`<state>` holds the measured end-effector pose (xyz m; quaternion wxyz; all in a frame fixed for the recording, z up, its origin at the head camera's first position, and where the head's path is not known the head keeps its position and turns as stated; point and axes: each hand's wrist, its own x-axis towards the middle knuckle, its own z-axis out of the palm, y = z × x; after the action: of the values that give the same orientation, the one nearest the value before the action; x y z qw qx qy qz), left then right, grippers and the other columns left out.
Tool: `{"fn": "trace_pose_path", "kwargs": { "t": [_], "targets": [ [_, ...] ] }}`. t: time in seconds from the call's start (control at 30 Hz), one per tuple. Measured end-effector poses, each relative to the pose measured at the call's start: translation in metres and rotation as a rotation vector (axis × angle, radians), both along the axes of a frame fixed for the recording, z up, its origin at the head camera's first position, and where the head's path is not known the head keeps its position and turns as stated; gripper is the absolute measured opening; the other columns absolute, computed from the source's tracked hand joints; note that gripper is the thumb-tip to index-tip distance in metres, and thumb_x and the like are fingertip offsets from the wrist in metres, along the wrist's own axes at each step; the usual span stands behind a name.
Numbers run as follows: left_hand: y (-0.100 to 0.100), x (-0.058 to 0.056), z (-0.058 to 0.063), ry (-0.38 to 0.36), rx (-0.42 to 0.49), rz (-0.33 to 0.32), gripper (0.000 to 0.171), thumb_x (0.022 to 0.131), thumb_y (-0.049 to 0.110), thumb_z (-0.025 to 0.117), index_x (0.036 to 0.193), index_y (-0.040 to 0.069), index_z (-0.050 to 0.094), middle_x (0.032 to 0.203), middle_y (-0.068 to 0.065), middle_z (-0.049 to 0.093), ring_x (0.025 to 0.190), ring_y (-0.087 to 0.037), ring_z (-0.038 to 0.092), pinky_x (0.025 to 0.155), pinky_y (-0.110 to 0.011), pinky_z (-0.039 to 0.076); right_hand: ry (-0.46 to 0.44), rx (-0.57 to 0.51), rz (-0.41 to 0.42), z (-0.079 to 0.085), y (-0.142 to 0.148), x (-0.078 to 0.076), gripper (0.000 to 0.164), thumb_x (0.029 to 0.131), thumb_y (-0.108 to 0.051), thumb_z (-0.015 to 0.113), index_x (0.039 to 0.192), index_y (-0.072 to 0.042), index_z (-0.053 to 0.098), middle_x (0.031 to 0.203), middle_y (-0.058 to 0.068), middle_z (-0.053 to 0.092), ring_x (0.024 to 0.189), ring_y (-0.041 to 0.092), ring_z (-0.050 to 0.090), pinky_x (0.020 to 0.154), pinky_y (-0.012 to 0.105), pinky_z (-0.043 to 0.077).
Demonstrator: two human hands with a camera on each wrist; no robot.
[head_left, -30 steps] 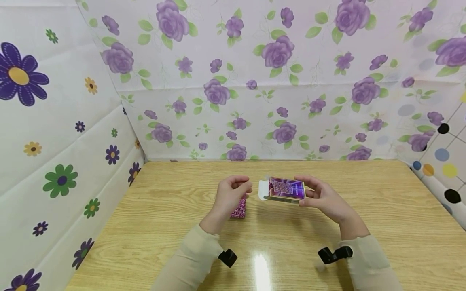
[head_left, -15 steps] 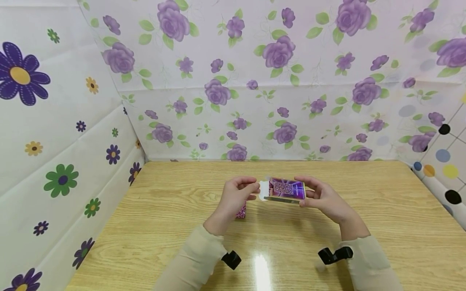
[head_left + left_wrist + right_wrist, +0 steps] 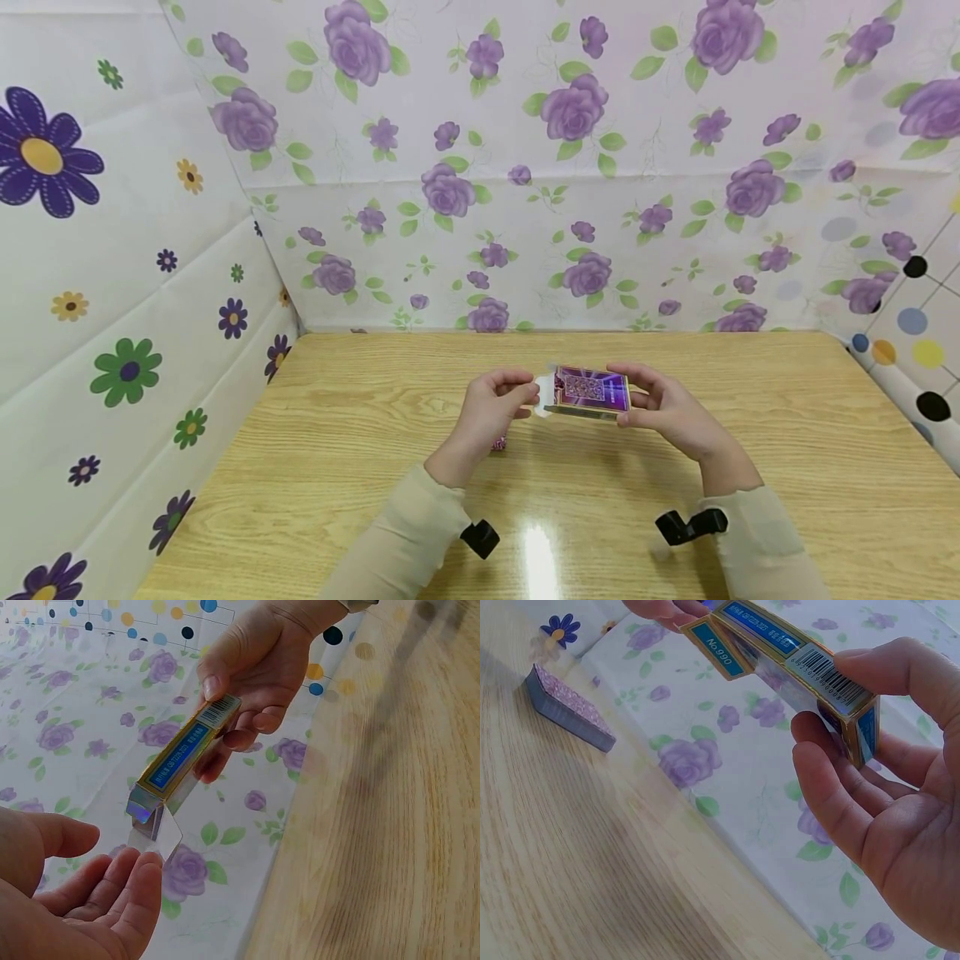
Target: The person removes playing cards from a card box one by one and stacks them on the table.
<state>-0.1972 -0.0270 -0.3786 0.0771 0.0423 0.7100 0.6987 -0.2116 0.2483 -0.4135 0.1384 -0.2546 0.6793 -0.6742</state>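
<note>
My right hand [image 3: 671,412] grips a purple and gold playing card box [image 3: 591,390] by its right end, thumb on one side and fingers on the other. The box is held above the table, its opened end towards the left with a white-backed flap [image 3: 543,395] sticking out. At that flap are the fingertips of my left hand [image 3: 483,412]; the left wrist view shows the thumb apart from the fingers. A deck of cards [image 3: 570,709] with a pink patterned back lies on the table, mostly covered by the left hand in the head view.
The wooden table [image 3: 345,417] runs back to a flower-printed cloth [image 3: 517,225]. Another flowered cloth [image 3: 172,350] borders the left side, and a dotted one [image 3: 918,350] the right. Each wrist bears a black camera mount [image 3: 480,539].
My left hand has moved right, from over the deck to the box's flap, covering more of the deck in the head view. The right hand and box have stayed nearly still.
</note>
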Motion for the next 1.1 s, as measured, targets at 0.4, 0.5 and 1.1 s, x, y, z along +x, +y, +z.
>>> {"fn": "trace_pose_path", "kwargs": {
  "t": [0.4, 0.5, 1.1],
  "targets": [
    [0.005, -0.001, -0.005, -0.002, -0.051, 0.004, 0.028, 0.091, 0.012, 0.062, 0.114, -0.004, 0.061, 0.103, -0.018, 0.067, 0.088, -0.020, 0.067, 0.078, -0.035, 0.058, 0.001, -0.006, 0.004, 0.000, 0.001, 0.000, 0.063, 0.087, 0.006, 0.060, 0.143, -0.006, 0.034, 0.129, -0.003, 0.050, 0.106, 0.011, 0.062, 0.080, 0.026, 0.057],
    [0.005, 0.000, -0.006, -0.006, -0.064, 0.003, 0.028, 0.091, 0.013, 0.062, 0.114, -0.004, 0.061, 0.102, -0.016, 0.067, 0.086, -0.015, 0.067, 0.076, -0.032, 0.058, 0.000, -0.008, 0.002, 0.000, 0.001, 0.000, 0.063, 0.087, 0.006, 0.061, 0.142, -0.006, 0.035, 0.128, -0.003, 0.050, 0.105, 0.011, 0.062, 0.079, 0.026, 0.057],
    [0.010, 0.000, -0.013, -0.016, -0.082, -0.030, 0.029, 0.093, 0.016, 0.060, 0.115, -0.001, 0.063, 0.106, -0.016, 0.068, 0.088, -0.017, 0.067, 0.078, -0.038, 0.058, 0.018, -0.013, 0.011, 0.000, -0.002, 0.001, 0.062, 0.087, 0.006, 0.061, 0.142, -0.006, 0.036, 0.128, -0.003, 0.050, 0.105, 0.011, 0.062, 0.079, 0.026, 0.057]
  ]
}}
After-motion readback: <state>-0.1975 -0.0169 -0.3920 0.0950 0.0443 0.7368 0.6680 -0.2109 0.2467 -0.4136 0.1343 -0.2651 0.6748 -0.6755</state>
